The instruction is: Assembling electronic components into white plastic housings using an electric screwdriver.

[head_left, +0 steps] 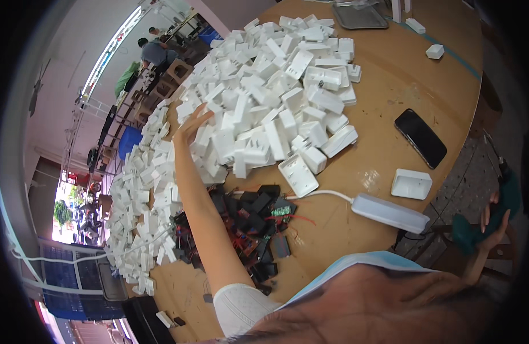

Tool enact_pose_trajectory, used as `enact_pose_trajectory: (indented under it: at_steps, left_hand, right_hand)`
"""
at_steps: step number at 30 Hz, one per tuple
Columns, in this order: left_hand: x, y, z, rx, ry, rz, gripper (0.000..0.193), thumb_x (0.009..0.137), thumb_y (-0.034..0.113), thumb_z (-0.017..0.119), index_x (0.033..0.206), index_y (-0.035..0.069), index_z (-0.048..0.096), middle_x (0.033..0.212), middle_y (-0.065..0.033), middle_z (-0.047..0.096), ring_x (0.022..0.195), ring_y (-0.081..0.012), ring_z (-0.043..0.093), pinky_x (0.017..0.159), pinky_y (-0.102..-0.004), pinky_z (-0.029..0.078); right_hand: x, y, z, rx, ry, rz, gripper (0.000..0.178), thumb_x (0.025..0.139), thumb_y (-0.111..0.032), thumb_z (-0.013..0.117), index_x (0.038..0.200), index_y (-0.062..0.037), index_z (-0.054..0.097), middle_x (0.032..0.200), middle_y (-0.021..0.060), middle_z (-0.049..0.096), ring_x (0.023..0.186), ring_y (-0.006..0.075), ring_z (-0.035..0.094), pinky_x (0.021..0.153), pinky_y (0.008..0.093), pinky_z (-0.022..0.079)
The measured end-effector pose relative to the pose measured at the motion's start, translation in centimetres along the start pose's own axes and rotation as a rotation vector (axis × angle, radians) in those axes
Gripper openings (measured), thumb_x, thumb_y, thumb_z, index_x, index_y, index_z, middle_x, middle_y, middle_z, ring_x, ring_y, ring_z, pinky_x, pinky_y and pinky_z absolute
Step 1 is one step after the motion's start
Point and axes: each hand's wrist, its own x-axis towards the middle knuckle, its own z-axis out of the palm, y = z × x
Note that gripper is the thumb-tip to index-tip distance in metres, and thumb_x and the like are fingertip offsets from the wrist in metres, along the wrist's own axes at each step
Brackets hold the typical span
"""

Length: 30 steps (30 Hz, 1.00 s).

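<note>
**Our left hand is on the white pile**

We reach our left hand [191, 123] out over the bench [390, 109]. Its fingers are spread open and they touch the big pile of white shells [264, 97]. The hand sits at the left side of the pile, and white shells lie all around it. It holds nothing.

Under our left arm lies a smaller heap of black parts [253, 221] with red wires. It is just below the white pile.

Our right hand [494, 221] is far off at the right, past the edge of the bench. It is closed around a green tool [476, 226]. It is well apart from the white pile.

Between our hands, on the bench, lie a white power strip [388, 212], a white box [411, 184] and a black phone [420, 137]. A metal tray [361, 16] sits at the far end.
</note>
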Motion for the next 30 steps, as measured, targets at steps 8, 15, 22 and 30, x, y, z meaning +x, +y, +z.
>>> enact_pose_trajectory:
  at_steps: [8,15,22,30]
  left_hand:
    - [-5.1,-1.9,3.3,0.124,-0.202,0.351,0.084,0.089,0.051,0.073,0.160,0.018,0.041,0.160,-0.0094,0.042,0.145,-0.0252,0.041,0.120,-0.0413,0.032]
    - [-13.5,2.8,10.1,-0.090,-0.274,0.296,0.093,0.083,0.055,0.081,0.157,0.013,0.044,0.160,-0.0169,0.044,0.148,-0.0299,0.040,0.120,-0.0408,0.034]
    - [-25.3,6.4,12.8,0.598,1.118,0.728,0.049,0.094,0.048,0.069,0.125,0.009,0.065,0.115,-0.0209,0.062,0.099,-0.0399,0.064,0.080,-0.0513,0.050]
    - [-32.4,3.0,19.6,0.377,0.730,0.392,0.042,0.090,0.020,0.067,0.130,0.010,0.058,0.105,-0.0226,0.064,0.090,-0.0435,0.067,0.076,-0.0537,0.055]
  right_hand:
    - [-0.4,2.4,6.3,0.207,-0.024,0.031,0.047,0.111,-0.036,0.044,0.124,0.0084,0.040,0.115,0.0140,0.045,0.066,0.0091,0.047,0.047,0.0180,0.042]
    - [-4.1,-0.6,10.0,0.204,-0.041,0.036,0.047,0.111,-0.038,0.044,0.122,0.0073,0.045,0.114,0.0130,0.049,0.067,0.0070,0.047,0.050,0.0188,0.042]
    - [-7.2,-0.1,16.1,0.131,-0.085,0.138,0.048,0.109,-0.045,0.041,0.118,0.0014,0.050,0.112,0.0092,0.052,0.068,0.0067,0.048,0.053,0.0196,0.040]
    - [-11.5,0.6,19.8,0.190,-0.184,0.249,0.048,0.109,-0.043,0.041,0.119,0.0023,0.052,0.114,0.0113,0.054,0.070,0.0105,0.051,0.057,0.0233,0.044]
